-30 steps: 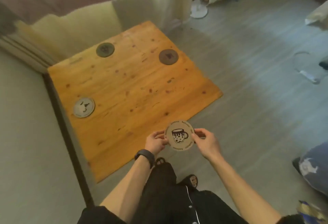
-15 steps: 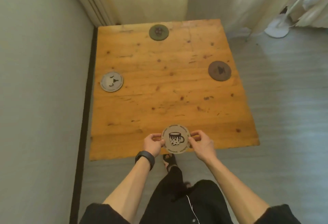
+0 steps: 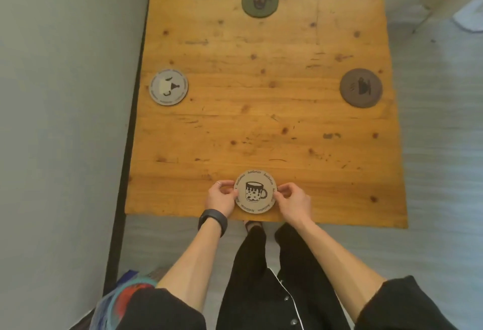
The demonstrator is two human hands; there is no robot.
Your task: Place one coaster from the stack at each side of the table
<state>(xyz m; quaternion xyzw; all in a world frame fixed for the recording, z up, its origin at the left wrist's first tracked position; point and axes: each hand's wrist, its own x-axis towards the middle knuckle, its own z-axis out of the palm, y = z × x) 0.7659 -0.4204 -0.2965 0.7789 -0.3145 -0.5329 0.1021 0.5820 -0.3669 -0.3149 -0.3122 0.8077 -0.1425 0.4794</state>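
A square wooden table [image 3: 261, 120] fills the view. Both hands pinch a round beige coaster with a mug drawing [image 3: 255, 191] over the table's near edge: my left hand [image 3: 220, 199] holds its left rim, my right hand [image 3: 292, 200] its right rim. Whether the coaster rests on the wood I cannot tell. A grey coaster [image 3: 168, 87] lies at the left side. At the far side sits a dark green coaster [image 3: 259, 1], and a brown coaster [image 3: 361, 87] lies at the right side.
A grey wall [image 3: 65, 120] runs close along the table's left edge. Grey floor [image 3: 439, 146] lies to the right. A colourful bag [image 3: 122, 293] sits low at the left beside my legs. Pale curtains hang beyond the far edge.
The view has swung round so I face the table's near side squarely. Both hands have carried the mug coaster forward from beyond the edge to over the near side.
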